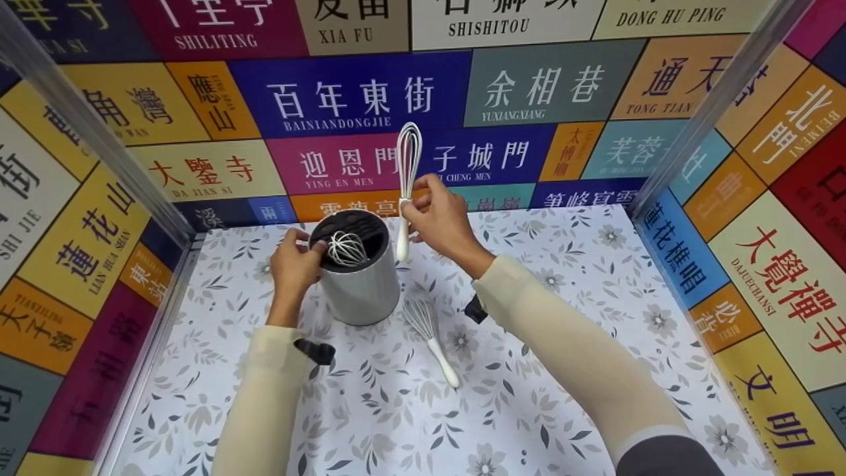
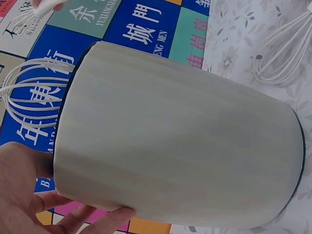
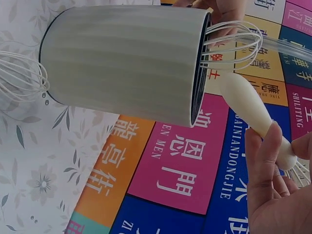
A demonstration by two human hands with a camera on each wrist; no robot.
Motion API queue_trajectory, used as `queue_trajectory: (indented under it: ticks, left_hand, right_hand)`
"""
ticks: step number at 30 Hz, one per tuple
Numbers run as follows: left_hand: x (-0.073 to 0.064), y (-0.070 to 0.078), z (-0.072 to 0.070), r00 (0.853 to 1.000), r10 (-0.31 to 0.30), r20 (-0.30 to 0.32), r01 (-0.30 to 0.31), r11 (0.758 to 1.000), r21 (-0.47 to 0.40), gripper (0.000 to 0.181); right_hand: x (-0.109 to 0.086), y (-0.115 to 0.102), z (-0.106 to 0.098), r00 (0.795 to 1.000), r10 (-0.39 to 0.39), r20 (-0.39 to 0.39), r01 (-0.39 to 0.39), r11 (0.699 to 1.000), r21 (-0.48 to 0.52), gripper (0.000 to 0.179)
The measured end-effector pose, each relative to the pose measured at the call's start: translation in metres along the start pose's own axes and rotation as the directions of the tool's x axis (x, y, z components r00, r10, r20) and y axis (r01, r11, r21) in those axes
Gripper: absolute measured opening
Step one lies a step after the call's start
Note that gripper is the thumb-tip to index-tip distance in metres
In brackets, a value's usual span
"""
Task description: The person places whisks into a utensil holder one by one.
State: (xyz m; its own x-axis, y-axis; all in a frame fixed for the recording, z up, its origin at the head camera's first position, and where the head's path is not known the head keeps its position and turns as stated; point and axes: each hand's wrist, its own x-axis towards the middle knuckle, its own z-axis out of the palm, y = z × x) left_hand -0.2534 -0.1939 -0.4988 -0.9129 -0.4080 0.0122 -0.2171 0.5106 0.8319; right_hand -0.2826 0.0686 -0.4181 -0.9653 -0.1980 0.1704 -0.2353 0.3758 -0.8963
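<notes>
1 inserted whisk [image 1: 347, 248] stood in the holder [image 1: 360, 295], left hand [image 1: 295, 263] gripping its rim; 2 apparently remained: raised whisk [image 1: 406, 180], pinched by right hand [image 1: 441, 217] beside it; loose whisk [image 1: 433, 345] before it.

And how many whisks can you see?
3. A first whisk is in the right hand, a second whisk pokes out of the grey pot, and a third whisk lies on the table. More could be hidden inside the pot.

Walls [image 1: 357, 92] of coloured, lettered blocks stand behind, left and right of the white flower-patterned bench [image 1: 370, 410].
</notes>
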Motion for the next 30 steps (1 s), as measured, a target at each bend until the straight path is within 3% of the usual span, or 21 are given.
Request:
queue_trajectory:
  ticks: [11, 30]
  left_hand:
    - [-0.001, 0.0, 0.0, 1.0, 0.008, -0.006, -0.008, 1.0, 0.02, 0.031]
    - [-0.001, 0.0, 0.0, 1.0, 0.01, -0.012, -0.01, 0.999, 0.032, 0.031]
  right_hand:
    - [0.011, -0.007, 0.011, 0.997, -0.049, -0.067, 0.049, 0.999, 0.005, 0.029]
    - [0.023, -0.016, 0.034, 0.991, -0.084, -0.105, 0.084, 0.996, -0.008, 0.036]
